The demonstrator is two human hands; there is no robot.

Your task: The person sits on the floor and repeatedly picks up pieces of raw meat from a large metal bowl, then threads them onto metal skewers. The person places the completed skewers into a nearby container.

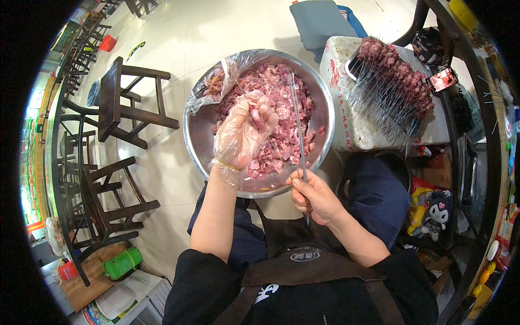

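My left hand (237, 134), in a clear plastic glove banded at the wrist, is closed around meat pieces (256, 115) above a wide steel basin (330, 122). Cut raw meat (280, 156) fills much of the basin. My bare right hand (312, 197) grips a few metal skewers (300, 130) that point up across the basin. One thin skewer (276, 149) slants from my right fingers towards the meat in my left hand; how far it passes through is hidden by the glove. A clear plastic bag (215, 85) with brownish strips lies inside the basin's upper left side.
Right of the basin, a white foam box (345, 122) bears a metal tray (350, 72) heaped with skewered meat (396, 77). A phone (443, 80) stands beside it. Dark wooden stools (118, 101) are on the left. A plush toy (436, 215) sits low at right.
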